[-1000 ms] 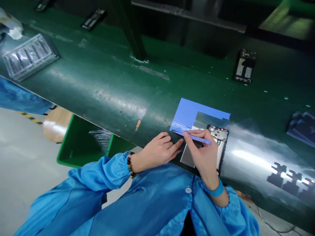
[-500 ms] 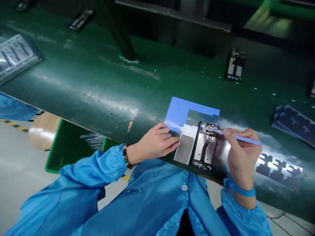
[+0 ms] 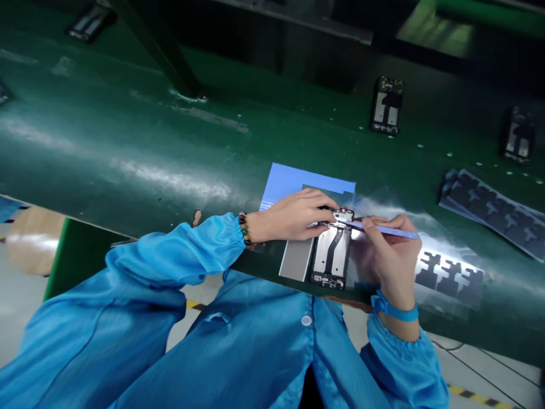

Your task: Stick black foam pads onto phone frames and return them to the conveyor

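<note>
An opened phone body (image 3: 336, 250), with a silvery plate and a dark flex cable down its middle, lies flat at the table's front edge. My left hand (image 3: 298, 215) reaches over its upper left part, fingers bent and fingertips drawn together there; what they pinch, if anything, is hidden. In my right hand (image 3: 394, 244) I grip slim violet-blue tweezers (image 3: 387, 229), their tip at the phone's upper part beside my left fingertips. A grey strip with a white border (image 3: 294, 261) lies left of the phone, partly under my left hand. Behind it is a blue sheet (image 3: 298, 173).
Clear film with black cut-out stickers (image 3: 451, 272) lies right of my right hand. A stack of dark sticker sheets (image 3: 489, 207) sits farther right. More phone bodies (image 3: 387, 105) lie at the back of the green table (image 3: 238, 153). A post (image 3: 157, 51) rises from it.
My left hand has moved right from beside the grey strip onto the phone's upper part. The tweezers' tip stays at the phone's upper part. The whole view has shifted.
</note>
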Demonstrator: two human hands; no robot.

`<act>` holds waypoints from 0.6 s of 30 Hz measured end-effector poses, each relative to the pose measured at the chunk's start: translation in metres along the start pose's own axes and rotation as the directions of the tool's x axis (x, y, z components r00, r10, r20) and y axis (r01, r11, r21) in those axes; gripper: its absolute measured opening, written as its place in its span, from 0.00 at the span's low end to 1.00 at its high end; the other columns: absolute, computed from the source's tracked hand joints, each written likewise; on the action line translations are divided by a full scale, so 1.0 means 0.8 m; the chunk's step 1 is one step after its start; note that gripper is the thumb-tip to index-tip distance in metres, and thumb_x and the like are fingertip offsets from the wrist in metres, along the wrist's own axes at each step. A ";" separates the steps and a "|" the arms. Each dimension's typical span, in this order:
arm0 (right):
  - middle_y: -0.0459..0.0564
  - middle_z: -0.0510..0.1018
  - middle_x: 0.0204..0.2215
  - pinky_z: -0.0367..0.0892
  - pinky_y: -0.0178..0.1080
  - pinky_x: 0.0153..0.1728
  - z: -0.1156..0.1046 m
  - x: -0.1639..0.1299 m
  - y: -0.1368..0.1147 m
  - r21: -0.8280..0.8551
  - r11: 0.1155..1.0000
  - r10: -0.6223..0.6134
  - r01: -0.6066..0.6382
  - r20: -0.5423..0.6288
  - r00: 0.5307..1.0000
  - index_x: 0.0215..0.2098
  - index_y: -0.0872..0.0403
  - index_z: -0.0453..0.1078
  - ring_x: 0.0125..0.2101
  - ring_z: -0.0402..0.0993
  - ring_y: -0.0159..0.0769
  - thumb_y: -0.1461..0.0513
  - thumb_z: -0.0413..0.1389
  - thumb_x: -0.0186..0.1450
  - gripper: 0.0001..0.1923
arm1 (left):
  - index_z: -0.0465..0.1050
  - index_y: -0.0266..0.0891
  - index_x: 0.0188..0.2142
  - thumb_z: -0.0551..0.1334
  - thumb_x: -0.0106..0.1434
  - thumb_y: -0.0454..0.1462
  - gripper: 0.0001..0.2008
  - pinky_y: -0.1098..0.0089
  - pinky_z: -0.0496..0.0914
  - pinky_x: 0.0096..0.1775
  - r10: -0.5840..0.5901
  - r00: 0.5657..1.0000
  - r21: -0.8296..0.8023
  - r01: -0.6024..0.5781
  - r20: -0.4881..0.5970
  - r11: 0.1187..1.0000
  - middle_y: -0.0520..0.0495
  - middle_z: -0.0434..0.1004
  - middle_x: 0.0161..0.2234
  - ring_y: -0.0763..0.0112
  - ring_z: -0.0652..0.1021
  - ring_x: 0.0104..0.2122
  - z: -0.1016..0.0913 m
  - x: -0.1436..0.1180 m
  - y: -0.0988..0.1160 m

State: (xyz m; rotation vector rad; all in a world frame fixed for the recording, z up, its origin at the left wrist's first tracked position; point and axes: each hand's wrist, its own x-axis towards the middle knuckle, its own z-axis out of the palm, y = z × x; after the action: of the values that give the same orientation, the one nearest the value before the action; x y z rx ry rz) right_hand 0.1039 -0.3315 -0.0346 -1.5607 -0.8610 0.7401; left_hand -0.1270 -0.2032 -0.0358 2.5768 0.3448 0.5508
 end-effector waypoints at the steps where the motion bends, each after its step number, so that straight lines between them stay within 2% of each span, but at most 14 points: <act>1: 0.47 0.85 0.35 0.78 0.46 0.48 0.001 0.000 -0.001 -0.002 1.000 0.001 -0.001 0.007 1.000 0.31 0.50 0.66 0.39 0.84 0.39 0.53 0.75 0.61 0.22 | 0.82 0.40 0.51 0.61 0.77 0.37 0.11 0.53 0.74 0.60 0.007 1.000 0.006 -0.007 -0.004 1.000 0.39 0.81 0.59 0.56 0.79 0.58 0.000 -0.001 0.000; 7: 0.47 0.85 0.35 0.77 0.47 0.50 0.002 -0.001 -0.010 0.038 0.999 0.008 -0.009 0.022 1.000 0.31 0.50 0.67 0.40 0.85 0.40 0.55 0.75 0.62 0.21 | 0.84 0.42 0.49 0.63 0.76 0.37 0.10 0.53 0.75 0.60 0.051 0.999 0.069 -0.051 0.005 0.996 0.42 0.84 0.56 0.56 0.81 0.58 0.002 0.000 0.001; 10: 0.48 0.84 0.34 0.78 0.51 0.53 -0.020 -0.002 -0.015 0.067 0.997 -0.021 0.031 -0.142 0.990 0.31 0.50 0.67 0.41 0.85 0.42 0.56 0.77 0.58 0.21 | 0.85 0.43 0.47 0.63 0.76 0.37 0.09 0.53 0.73 0.65 0.055 0.998 0.086 -0.053 -0.019 0.995 0.45 0.85 0.55 0.61 0.82 0.56 0.006 0.000 0.000; 13: 0.48 0.84 0.31 0.78 0.53 0.54 -0.061 -0.008 -0.014 0.060 0.995 -0.049 0.074 -0.341 0.939 0.31 0.49 0.69 0.39 0.85 0.44 0.57 0.79 0.54 0.22 | 0.84 0.44 0.49 0.62 0.77 0.38 0.10 0.54 0.71 0.67 0.024 1.000 0.118 -0.022 -0.015 0.993 0.46 0.84 0.57 0.63 0.83 0.56 0.007 -0.002 0.000; 16: 0.49 0.83 0.31 0.77 0.54 0.56 -0.102 -0.018 -0.001 0.017 0.997 -0.061 0.077 -0.460 0.886 0.32 0.50 0.72 0.39 0.86 0.47 0.57 0.80 0.52 0.22 | 0.83 0.45 0.47 0.61 0.77 0.38 0.10 0.52 0.69 0.68 0.022 1.000 0.131 -0.021 -0.010 0.991 0.48 0.85 0.56 0.63 0.82 0.56 0.003 -0.002 0.004; 18: 0.50 0.82 0.33 0.76 0.53 0.58 -0.118 -0.026 0.010 -0.021 0.999 -0.050 0.046 -0.523 0.851 0.33 0.51 0.74 0.40 0.86 0.46 0.56 0.80 0.53 0.21 | 0.82 0.45 0.43 0.60 0.78 0.37 0.10 0.52 0.65 0.71 0.040 0.999 0.123 -0.036 -0.024 0.992 0.51 0.86 0.52 0.66 0.83 0.54 0.002 0.007 0.012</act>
State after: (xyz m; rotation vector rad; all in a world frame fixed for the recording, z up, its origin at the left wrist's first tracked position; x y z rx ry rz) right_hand 0.1728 -0.3994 -0.0279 -1.6296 -0.4896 0.2422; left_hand -0.1202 -0.2106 -0.0303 2.7016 0.3493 0.5951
